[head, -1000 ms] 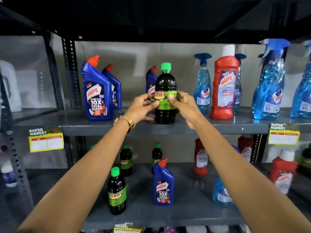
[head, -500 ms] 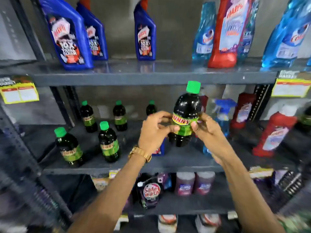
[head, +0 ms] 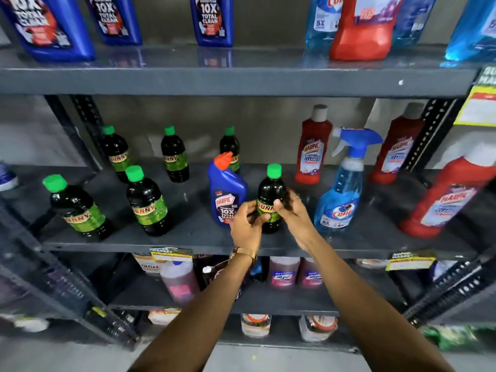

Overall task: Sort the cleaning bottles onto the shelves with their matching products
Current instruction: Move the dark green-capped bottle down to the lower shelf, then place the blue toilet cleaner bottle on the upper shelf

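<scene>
I hold a black Sunny bottle (head: 271, 189) with a green cap upright at the front of the middle shelf (head: 188, 237); its base looks to be at the shelf surface. My left hand (head: 247, 224) grips its label from the left and my right hand (head: 295, 216) from the right. A blue Harpic bottle (head: 225, 189) with an orange cap stands right beside it on the left. Several matching Sunny bottles stand further left, the nearest (head: 146, 202) and another (head: 77, 208) at the front.
A Colin spray bottle (head: 341, 197) and red Harpic bottles (head: 311, 149), (head: 445, 205) stand to the right on the same shelf. The upper shelf (head: 241, 81) carries blue Harpic bottles (head: 48, 25), sprays and a red bottle. Lower shelves hold other bottles.
Both hands have carried the Sunny bottle from the upper shelf down to the middle shelf, beside the blue Harpic bottle. The view has tilted down with it.
</scene>
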The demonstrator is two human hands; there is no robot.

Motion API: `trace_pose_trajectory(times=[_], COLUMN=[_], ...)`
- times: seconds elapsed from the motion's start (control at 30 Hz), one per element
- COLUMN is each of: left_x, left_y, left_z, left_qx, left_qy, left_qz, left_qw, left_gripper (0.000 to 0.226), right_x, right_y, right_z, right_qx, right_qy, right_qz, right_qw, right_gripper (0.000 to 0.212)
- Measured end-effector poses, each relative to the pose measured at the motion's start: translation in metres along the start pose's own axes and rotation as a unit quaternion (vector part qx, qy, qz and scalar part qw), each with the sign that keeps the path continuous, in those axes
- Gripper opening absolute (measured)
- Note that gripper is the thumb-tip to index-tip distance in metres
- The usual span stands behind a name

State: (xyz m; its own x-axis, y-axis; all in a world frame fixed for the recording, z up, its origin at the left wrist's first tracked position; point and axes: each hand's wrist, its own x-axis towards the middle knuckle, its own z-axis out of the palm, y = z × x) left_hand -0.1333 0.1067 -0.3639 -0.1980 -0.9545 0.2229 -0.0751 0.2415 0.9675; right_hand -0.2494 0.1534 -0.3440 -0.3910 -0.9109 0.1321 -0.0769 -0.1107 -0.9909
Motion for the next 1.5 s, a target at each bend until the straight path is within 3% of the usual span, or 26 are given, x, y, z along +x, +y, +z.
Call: trace_pose_trajectory(times=[0.23, 0.3, 0.37, 0.43, 0.53, 0.6, 0.7, 0.9, 1.0, 1.13, 1.23, 1.3, 1.4, 1.5], left_x=[-0.001, -0.011, -0.015, -0.006, 0.027, 0.049, 0.062, 0.05, 0.027, 0.009, 0.011, -0.007, -0.009, 0.01], left_y=[-0.015, -0.018, -0.019, -0.022, -0.027, -0.025, -0.019, -0.014, -0.009, 0.013, 0.066, 0.106, 0.16, 0.207], left_z=[0.005, -0.003, -0.018, -0.035, -0.053, -0.058, -0.069, -0.09, -0.103, -0.123, -0.127, -0.161, -0.169, -0.174], left_qx=[-0.052, -0.05, -0.051, -0.045, 0.025, 0.027, -0.024, 0.027, 0.05, 0.103, 0.122, 0.102, 0.074, 0.076], left_qy=[0.0, 0.075, 0.159, 0.188, 0.16, 0.074, -0.079, -0.163, -0.178, -0.177, -0.141, -0.131, -0.091, -0.071], left_qz=[0.01, 0.045, 0.074, 0.084, 0.066, 0.045, -0.046, -0.05, -0.023, 0.046, 0.132, 0.224, 0.257, 0.305], left_qw=[0.999, 0.995, 0.983, 0.978, 0.985, 0.996, 0.995, 0.985, 0.983, 0.978, 0.973, 0.96, 0.959, 0.947], left_gripper=[0.036, 0.028, 0.032, 0.026, 0.052, 0.061, 0.057, 0.048, 0.033, 0.044, 0.054, 0.055, 0.044, 0.042], right_x=[0.01, 0.0, -0.015, -0.028, -0.034, -0.03, -0.022, -0.025, -0.043, -0.071, -0.07, -0.104, -0.11, -0.095], right_y=[0.007, 0.011, 0.018, 0.022, 0.024, 0.021, 0.016, 0.016, 0.02, 0.0, -0.045, -0.089, -0.139, -0.187], right_z=[-0.001, 0.004, 0.009, 0.023, 0.049, 0.064, 0.084, 0.107, 0.109, 0.111, 0.102, 0.127, 0.123, 0.121], right_qx=[0.02, 0.044, 0.051, 0.049, 0.056, 0.006, -0.014, -0.022, -0.045, -0.035, -0.064, -0.082, -0.107, -0.12], right_qy=[0.034, 0.14, 0.313, 0.365, 0.289, 0.237, 0.19, 0.138, 0.151, 0.141, 0.139, 0.18, 0.165, 0.175], right_qz=[0.003, 0.004, 0.003, 0.017, 0.027, 0.014, 0.054, 0.084, 0.068, 0.039, -0.021, -0.107, -0.176, -0.216], right_qw=[0.999, 0.989, 0.948, 0.929, 0.955, 0.971, 0.98, 0.987, 0.985, 0.989, 0.988, 0.974, 0.965, 0.953], right_gripper=[0.06, 0.051, 0.021, 0.007, 0.006, 0.021, 0.037, 0.051, 0.045, 0.042, 0.036, 0.03, 0.024, 0.033])
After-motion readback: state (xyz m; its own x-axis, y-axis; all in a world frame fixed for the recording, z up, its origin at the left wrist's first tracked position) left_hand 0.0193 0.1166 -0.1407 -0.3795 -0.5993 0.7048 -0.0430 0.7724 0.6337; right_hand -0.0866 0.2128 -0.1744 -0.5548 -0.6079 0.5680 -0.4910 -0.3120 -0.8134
